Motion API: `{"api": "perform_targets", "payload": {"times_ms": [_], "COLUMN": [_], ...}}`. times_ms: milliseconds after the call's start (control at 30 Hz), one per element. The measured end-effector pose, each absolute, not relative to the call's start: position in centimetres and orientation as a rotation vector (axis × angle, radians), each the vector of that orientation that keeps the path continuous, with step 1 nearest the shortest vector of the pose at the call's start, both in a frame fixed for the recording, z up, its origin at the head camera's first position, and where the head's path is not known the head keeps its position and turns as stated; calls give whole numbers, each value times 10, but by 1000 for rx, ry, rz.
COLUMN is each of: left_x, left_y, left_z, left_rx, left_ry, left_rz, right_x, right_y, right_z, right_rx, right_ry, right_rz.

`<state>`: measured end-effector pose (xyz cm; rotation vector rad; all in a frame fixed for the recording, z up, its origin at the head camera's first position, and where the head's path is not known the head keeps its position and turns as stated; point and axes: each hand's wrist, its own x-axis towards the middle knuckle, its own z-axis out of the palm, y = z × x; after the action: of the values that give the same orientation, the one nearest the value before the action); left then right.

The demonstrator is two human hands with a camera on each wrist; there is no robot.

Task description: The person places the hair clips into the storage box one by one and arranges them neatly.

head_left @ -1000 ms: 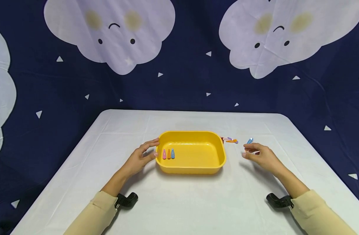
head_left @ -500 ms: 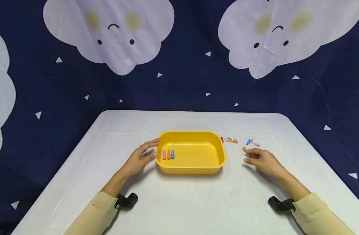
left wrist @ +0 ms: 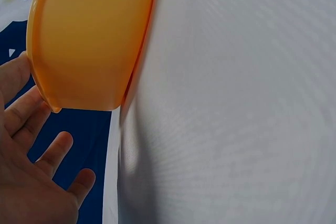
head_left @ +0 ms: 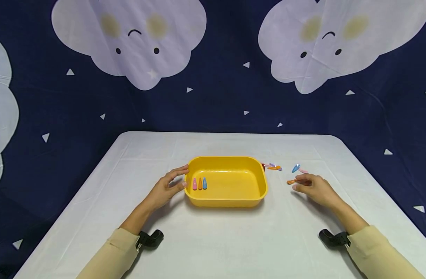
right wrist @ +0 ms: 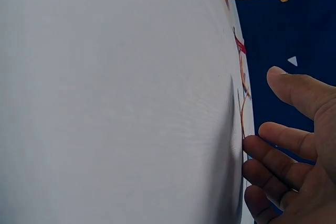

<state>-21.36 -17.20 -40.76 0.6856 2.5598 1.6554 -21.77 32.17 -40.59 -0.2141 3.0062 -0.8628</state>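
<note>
A yellow plastic tray (head_left: pixel 227 202) sits mid-table. Inside, near its left end, a pink hair clip (head_left: pixel 194 183), an orange hair clip (head_left: pixel 200 183) and a blue hair clip (head_left: pixel 204 183) stand side by side in a row. My left hand (head_left: pixel 165 188) touches the tray's left rim with fairly straight fingers and thumb. On the table to the right, my right hand (head_left: pixel 315 189) has its fingertips at another orange hair clip (head_left: pixel 291 181); its thumb (right wrist: pixel 296 85) is apart from the fingers. Just beyond lie another blue clip (head_left: pixel 296 168) and a pink clip (head_left: pixel 303 171), partly hidden by the hand.
Several mixed hair clips (head_left: pixel 275 167) lie in a loose heap against the tray's right side, one dark red. A white cloth covers the table (head_left: pixel 234 244). Behind it hangs a dark blue backdrop (head_left: pixel 220 104) with clouds.
My right hand has drawn back slightly toward me and to the right, away from the blue clip. The orange clip at its fingertips now lies nearer me. My left hand has stayed at the rim.
</note>
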Motion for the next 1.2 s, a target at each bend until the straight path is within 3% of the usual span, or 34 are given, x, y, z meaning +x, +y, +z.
{"api": "perform_targets", "payload": {"times_ms": [833, 1200], "left_x": [-215, -214], "left_y": [-172, -171], "left_z": [-409, -409], "left_rx": [682, 686], "left_ry": [2561, 2571], "left_rz": [1663, 1661], "right_x": [-237, -238], "right_y": [325, 323], "right_z": [-415, -423], "right_rx": [-301, -207], "right_ry": [3105, 3130], "right_rz": [-877, -804]}}
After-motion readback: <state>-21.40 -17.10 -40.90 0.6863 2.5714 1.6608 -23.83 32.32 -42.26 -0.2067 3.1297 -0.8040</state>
